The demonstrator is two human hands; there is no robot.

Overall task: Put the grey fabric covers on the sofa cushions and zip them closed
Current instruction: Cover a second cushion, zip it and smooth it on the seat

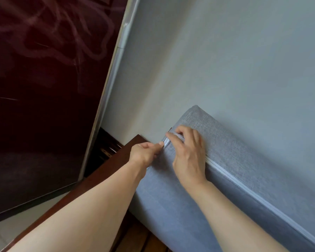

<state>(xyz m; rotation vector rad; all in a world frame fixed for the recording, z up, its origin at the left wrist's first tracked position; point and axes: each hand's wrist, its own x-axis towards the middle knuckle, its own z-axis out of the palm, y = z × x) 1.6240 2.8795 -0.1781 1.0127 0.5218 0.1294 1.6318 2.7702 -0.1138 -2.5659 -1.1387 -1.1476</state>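
I see my left hand [146,151], just left of centre, with its fingers curled tight and the thumb tip pressed against the pale zipper [244,188] end at the cushion's corner; it seems to pinch the slider or tape there, though the piece itself is too small for me to make out. My right hand [186,153] sits immediately to the right, almost touching the left. Its fingers are bent and close together, the fingertips pinching a bit of pale edging at the top of the seam, and the palm rests on the grey cover [235,146].

The cover is a blue-grey woven fabric, pulled snug over a long cushion [162,202] that runs from the centre of the frame down to the lower right corner. The zipper line follows its upper edge as a thin light stripe, and looks closed along the stretch I can see, right of my hands.

The cushion leans against a pale wall [225,60]. A dark wooden frame [98,179] lies beneath it at lower left, and a dark maroon panel [44,88] fills the upper left.
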